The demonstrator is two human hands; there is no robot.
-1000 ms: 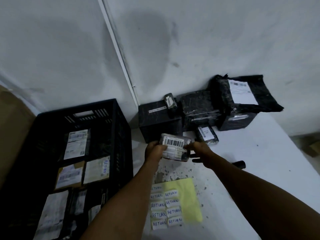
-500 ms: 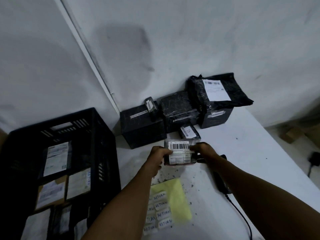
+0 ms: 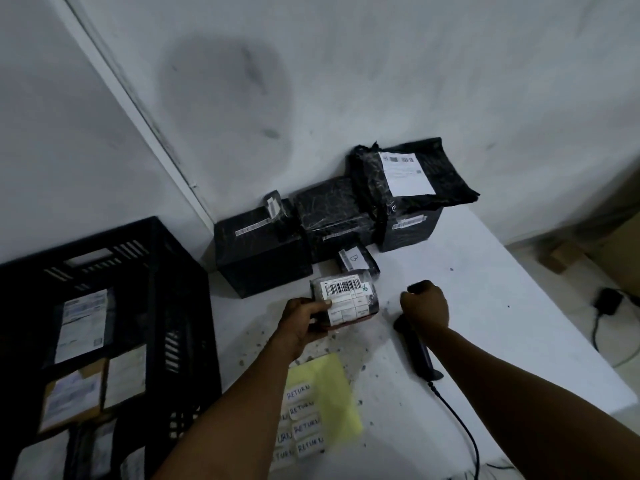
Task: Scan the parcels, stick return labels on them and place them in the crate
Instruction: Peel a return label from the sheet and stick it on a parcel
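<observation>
My left hand (image 3: 302, 323) grips a small plastic-wrapped parcel (image 3: 349, 299) by its left end, with the barcode label facing up. To its right, my right hand (image 3: 425, 308) is curled round the head of a black handheld barcode scanner (image 3: 417, 348) whose handle lies on the white table (image 3: 485, 323). A yellow sheet (image 3: 329, 396) of white RETURN labels (image 3: 304, 415) lies near the table's front edge, between my forearms. On the left stands the black crate (image 3: 173, 271) with several labelled parcels inside.
Several black parcels (image 3: 263, 251) stand against the wall at the back of the table, one (image 3: 408, 178) with a large white label. A small black packet (image 3: 356, 259) lies just behind the held parcel. The scanner's cable (image 3: 460, 431) runs toward me. Dark specks dot the table.
My right hand has let go of the parcel and moved right onto the scanner. The left hand alone holds the parcel now.
</observation>
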